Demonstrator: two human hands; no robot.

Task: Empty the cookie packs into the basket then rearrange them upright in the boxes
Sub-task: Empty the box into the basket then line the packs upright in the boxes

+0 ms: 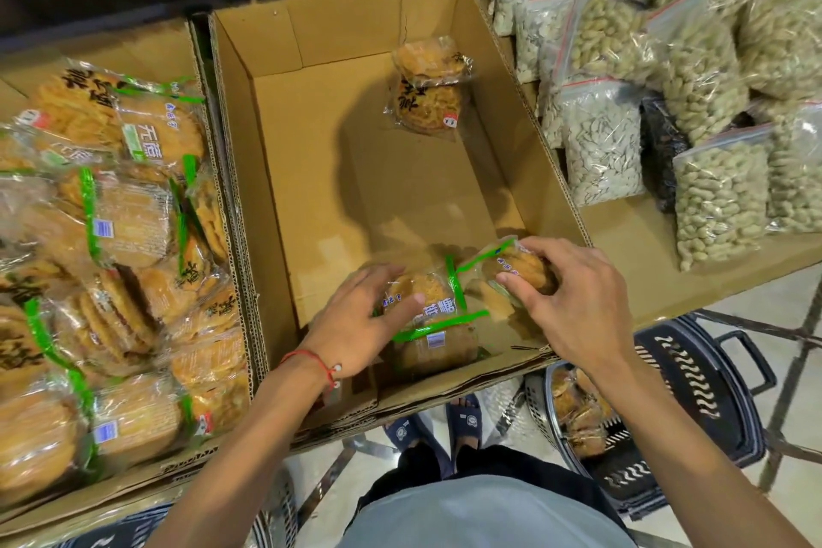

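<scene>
This looked like a small grocery shop: open cardboard boxes (pixel 284 111) of wrapped cookie packs (pixel 124 218) sat side by side on a metal display rack (pixel 783 405), beside stacked zip bags of peanuts (pixel 716 209) and pale seeds (pixel 600 151), with a black shopping basket (pixel 694 383) on the tiled floor (pixel 796 498) below.

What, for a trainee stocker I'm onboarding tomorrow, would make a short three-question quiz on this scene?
1. True or false: the middle box is packed full.
2. The right hand grips: A) a cookie pack B) a peanut bag C) nothing.
3. Where does the black basket stand?
Key: 1 false, most of its floor is bare; 2 A; 3 on the floor at the person's right, with cookie packs inside.
</scene>
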